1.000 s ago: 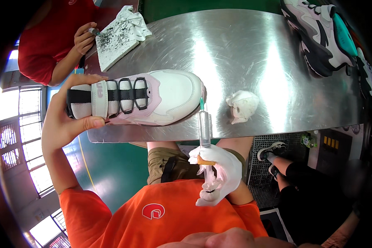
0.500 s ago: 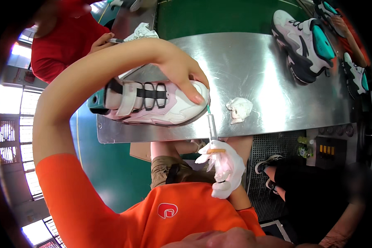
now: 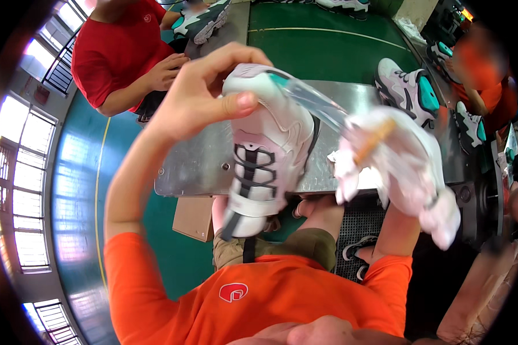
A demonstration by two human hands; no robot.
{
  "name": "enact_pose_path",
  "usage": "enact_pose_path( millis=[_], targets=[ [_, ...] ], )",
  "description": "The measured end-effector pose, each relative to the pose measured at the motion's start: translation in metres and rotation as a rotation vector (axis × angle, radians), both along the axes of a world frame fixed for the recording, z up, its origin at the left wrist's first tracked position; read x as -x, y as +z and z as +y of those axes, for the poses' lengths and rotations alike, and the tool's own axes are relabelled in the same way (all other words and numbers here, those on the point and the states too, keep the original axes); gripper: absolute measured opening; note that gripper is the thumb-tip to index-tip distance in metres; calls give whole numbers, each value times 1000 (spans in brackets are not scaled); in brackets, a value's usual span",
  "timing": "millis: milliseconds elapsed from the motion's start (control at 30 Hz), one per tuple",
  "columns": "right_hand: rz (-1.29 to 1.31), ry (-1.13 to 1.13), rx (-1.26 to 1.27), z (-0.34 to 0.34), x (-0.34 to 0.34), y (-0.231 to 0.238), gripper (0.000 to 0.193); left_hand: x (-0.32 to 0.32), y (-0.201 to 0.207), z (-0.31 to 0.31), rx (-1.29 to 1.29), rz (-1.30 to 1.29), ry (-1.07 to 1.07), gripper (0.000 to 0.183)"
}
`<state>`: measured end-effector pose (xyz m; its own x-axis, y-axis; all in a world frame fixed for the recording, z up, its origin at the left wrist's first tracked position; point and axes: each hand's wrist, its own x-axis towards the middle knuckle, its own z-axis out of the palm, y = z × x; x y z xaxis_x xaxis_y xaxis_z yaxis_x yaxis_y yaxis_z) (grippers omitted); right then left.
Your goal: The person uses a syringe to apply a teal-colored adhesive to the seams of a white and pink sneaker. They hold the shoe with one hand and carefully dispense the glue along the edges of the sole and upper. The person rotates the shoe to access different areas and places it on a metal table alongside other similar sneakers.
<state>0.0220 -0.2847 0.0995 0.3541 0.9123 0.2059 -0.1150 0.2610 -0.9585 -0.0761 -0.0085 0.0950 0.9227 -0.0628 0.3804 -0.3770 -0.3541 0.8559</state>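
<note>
Head view, both of my hands raised above the work surface. My left hand (image 3: 204,95) is closed on the white sneaker (image 3: 265,155), thumb pressed flat on its upper end and fingers curled over the top, so that the shoe hangs on end in front of my chest, its black laces and strap facing the camera and its lower end just above my lap. My right hand (image 3: 400,167), in a white glove, is closed around a clear syringe-like applicator (image 3: 311,98) with a green tip. The tool slants up and to the left from the glove, and its tip lies against the top end of the sneaker, just beside my left thumb. The glove and tool are blurred, so I cannot tell the exact finger placement.

Behind the shoe lies a steel table (image 3: 201,167), partly hidden by both hands. On its far right edge rests a second sneaker (image 3: 406,89), white with a teal heel panel. Further shoes of the same kind (image 3: 469,126) lie to the right. At upper left a person in a red shirt (image 3: 112,54) stands by the table, one hand (image 3: 167,72) near its edge, with another shoe (image 3: 204,23) beside them. The floor (image 3: 328,46) is green with a pale line across it.
</note>
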Motion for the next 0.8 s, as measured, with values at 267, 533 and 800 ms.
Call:
enact_pose_path(
  millis=[267,533,800],
  targets=[
    [-51,126,60,59,-20,-13,111,20,-74,27,524,-107,213,62],
    [111,225,14,84,-43,-52,111,19,-105,45,716,-39,413,57],
    [253,137,-8,67,-52,-90,119,11,-120,37,766,-8,478,54]
  ],
)
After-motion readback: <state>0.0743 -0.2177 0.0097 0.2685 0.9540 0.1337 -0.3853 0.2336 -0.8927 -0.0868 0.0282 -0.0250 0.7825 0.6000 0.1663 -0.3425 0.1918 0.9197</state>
